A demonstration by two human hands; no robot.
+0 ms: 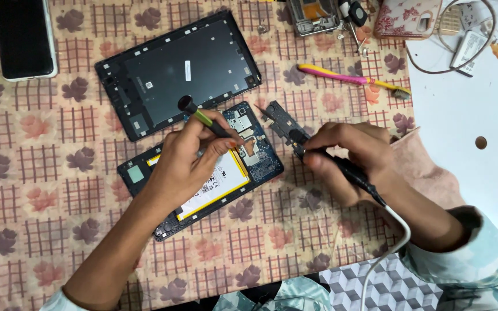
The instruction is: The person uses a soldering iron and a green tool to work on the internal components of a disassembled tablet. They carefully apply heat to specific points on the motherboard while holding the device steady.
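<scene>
**Two hands at an opened tablet on a patterned cloth**

Head view. The left hand (183, 164) comes in from the lower left, forearm bare, wrist bent down over the opened tablet (203, 173). Its fingers are curled together and pinch a green-handled screwdriver (203, 118), held tilted, black cap up and to the left, tip down on the blue circuit board (255, 144) at the tablet's upper right end. The heel of this hand rests on the white battery (217, 187), a flat rectangle edged in yellow with small dark print on its face.

The right hand (350, 155) enters from the lower right, from a pale green sleeve (479, 259). Its fingers are closed around a black pen-shaped tool (341, 167), whose white cable (390, 247) runs off towards the bottom edge. The tool's front end lies against a small dark circuit strip (280, 121) just to the right of the tablet.

The tablet's dark back cover (185, 72) lies apart above, inner face up, with a small white label strip near its middle. A black phone (24, 37) lies at the top left. A pink and yellow toothbrush (353, 78) lies at the upper right, beside a floral phone case (404, 17). All rest on a checked cloth (41, 173) with leaf prints.
</scene>
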